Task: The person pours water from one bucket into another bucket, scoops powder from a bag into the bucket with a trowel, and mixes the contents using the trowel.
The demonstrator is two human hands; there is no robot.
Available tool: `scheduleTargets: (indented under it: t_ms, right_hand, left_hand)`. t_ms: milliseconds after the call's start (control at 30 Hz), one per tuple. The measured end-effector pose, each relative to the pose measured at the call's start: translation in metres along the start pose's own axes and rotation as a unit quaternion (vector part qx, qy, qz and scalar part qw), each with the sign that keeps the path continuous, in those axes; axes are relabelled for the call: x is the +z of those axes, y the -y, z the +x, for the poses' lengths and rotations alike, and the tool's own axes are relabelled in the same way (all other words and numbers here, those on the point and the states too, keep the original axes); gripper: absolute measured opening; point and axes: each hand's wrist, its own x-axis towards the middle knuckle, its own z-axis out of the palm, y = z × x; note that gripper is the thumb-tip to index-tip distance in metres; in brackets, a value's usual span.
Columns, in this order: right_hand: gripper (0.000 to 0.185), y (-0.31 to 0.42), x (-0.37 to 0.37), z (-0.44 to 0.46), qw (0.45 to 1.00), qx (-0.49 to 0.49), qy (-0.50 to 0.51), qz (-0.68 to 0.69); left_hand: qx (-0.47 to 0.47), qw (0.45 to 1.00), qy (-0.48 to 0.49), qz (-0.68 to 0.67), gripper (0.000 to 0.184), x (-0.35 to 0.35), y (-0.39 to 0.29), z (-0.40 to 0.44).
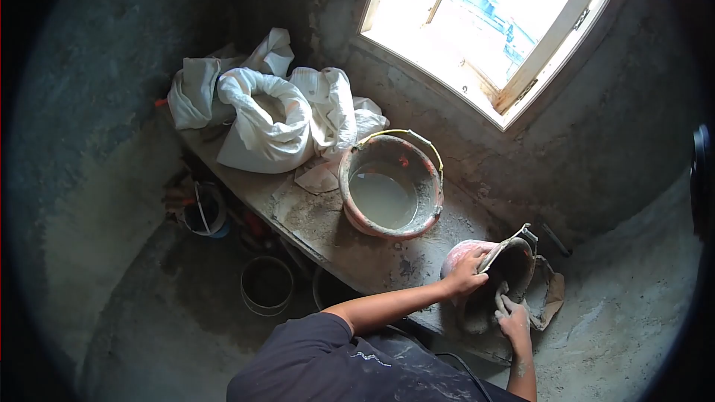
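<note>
A mortar-caked bucket (456, 251) lies tipped at the right end of the bench, its mouth towards the right. My left hand (465, 274) is closed on the bucket's upper rim. Just below the opening, my right hand (514, 321) grips a short tool coated in grey mortar (501, 296). The tool's working end is too small and dark to make out. Beside my right hand is a torn, stiff brown paper or sack piece (553, 299).
On the bench (313, 216), a larger bucket (352, 212) with a raised yellow handle holds cloudy water. Behind it stand open white sacks (261, 141). More buckets (266, 311) sit on the floor to the left. An open window (491, 22) is above the bench.
</note>
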Motion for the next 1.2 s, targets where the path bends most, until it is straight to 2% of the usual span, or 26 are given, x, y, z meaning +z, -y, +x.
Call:
scheduleTargets:
  t_ms: [100, 133, 167, 233, 267, 300, 333, 367, 467, 500, 567, 600, 667, 700, 767, 833, 900, 967, 1100, 1167, 1200]
  right_hand:
    - [0.055, -0.033, 0.024, 0.009, 0.999, -0.007, -0.024, -0.031]
    - [0.054, -0.013, 0.019, 0.003, 0.997, 0.018, 0.019, -0.075]
    - [0.055, -0.018, 0.030, -0.001, 0.999, -0.027, 0.017, -0.038]
    - [0.056, -0.003, 0.041, -0.013, 0.996, -0.005, 0.074, -0.053]
    - [0.057, -0.001, 0.044, -0.017, 0.996, -0.005, 0.083, -0.019]
    - [0.058, -0.004, 0.046, -0.019, 0.996, -0.009, 0.093, 0.013]
    - [0.059, -0.012, 0.049, -0.020, 0.993, -0.099, 0.059, 0.002]
    - [0.059, -0.020, 0.050, -0.020, 0.992, -0.105, 0.063, -0.003]
    - [0.062, -0.010, 0.038, -0.029, 0.976, -0.037, 0.098, 0.192]
    - [0.062, -0.011, 0.034, -0.031, 0.976, -0.033, 0.100, 0.189]
    - [0.060, -0.012, 0.029, -0.024, 0.962, 0.065, 0.170, 0.203]
    - [0.060, -0.019, 0.028, -0.019, 0.962, 0.064, 0.172, 0.201]
    - [0.060, -0.036, 0.029, -0.007, 0.985, -0.048, 0.147, 0.079]
    - [0.060, -0.034, 0.023, -0.003, 0.984, -0.051, 0.151, 0.077]
    - [0.061, -0.020, 0.006, 0.001, 0.994, -0.021, 0.110, 0.010]
    - [0.061, -0.007, 0.001, 0.002, 0.995, 0.006, 0.090, 0.035]
    - [0.059, 0.001, 0.006, -0.001, 1.000, 0.003, 0.012, -0.025]
    - [0.057, 0.007, 0.020, -0.006, 0.995, 0.048, 0.044, -0.080]
    - [0.058, 0.007, 0.037, -0.026, 0.996, 0.015, 0.085, -0.025]
    - [0.059, 0.012, 0.029, -0.032, 0.986, -0.039, 0.113, 0.118]
    - [0.058, 0.020, 0.021, -0.036, 0.981, -0.028, 0.115, 0.155]
  left_hand:
    - [-0.005, 1.000, -0.010, 0.019, 0.069, 0.003, 0.005, -0.008]
    - [-0.002, 1.000, -0.015, 0.021, 0.069, 0.001, 0.003, -0.008]
    - [-0.011, 1.000, -0.007, 0.026, 0.070, 0.000, -0.001, -0.007]
    - [-0.034, 0.999, 0.013, 0.030, 0.072, 0.007, -0.008, -0.014]
    - [-0.012, 0.999, -0.029, 0.043, 0.064, 0.012, -0.010, -0.015]
    - [-0.007, 0.998, -0.041, 0.039, 0.066, 0.010, -0.019, -0.015]
    - [-0.014, 0.998, -0.049, 0.049, 0.066, 0.011, -0.022, -0.016]
    - [-0.024, 0.996, -0.056, 0.058, 0.066, 0.010, -0.024, -0.017]
    - [-0.034, 0.997, -0.046, 0.042, 0.067, 0.009, -0.025, -0.016]
    - [-0.038, 0.998, -0.047, 0.037, 0.067, 0.012, -0.025, -0.018]
    - [-0.042, 0.997, -0.055, 0.021, 0.069, 0.012, -0.024, -0.018]
    - [-0.044, 0.997, -0.058, 0.021, 0.069, 0.011, -0.025, -0.018]
    - [-0.033, 0.997, -0.066, 0.035, 0.070, 0.012, -0.028, -0.019]
    - [-0.035, 0.996, -0.070, 0.037, 0.070, 0.012, -0.028, -0.019]
    - [-0.055, 0.994, -0.076, 0.059, 0.071, 0.012, -0.027, -0.019]
    - [-0.075, 0.995, -0.050, 0.041, 0.074, 0.006, -0.029, -0.016]
    - [-0.079, 0.995, -0.043, 0.043, 0.074, 0.003, -0.031, -0.015]
    - [-0.061, 0.996, -0.051, 0.044, 0.074, 0.004, -0.029, -0.016]
    - [-0.051, 0.997, -0.029, 0.043, 0.073, 0.008, -0.027, -0.021]
    - [-0.040, 0.997, -0.031, 0.050, 0.072, 0.015, -0.023, -0.019]
    - [-0.045, 0.996, -0.046, 0.055, 0.072, 0.013, -0.024, -0.018]
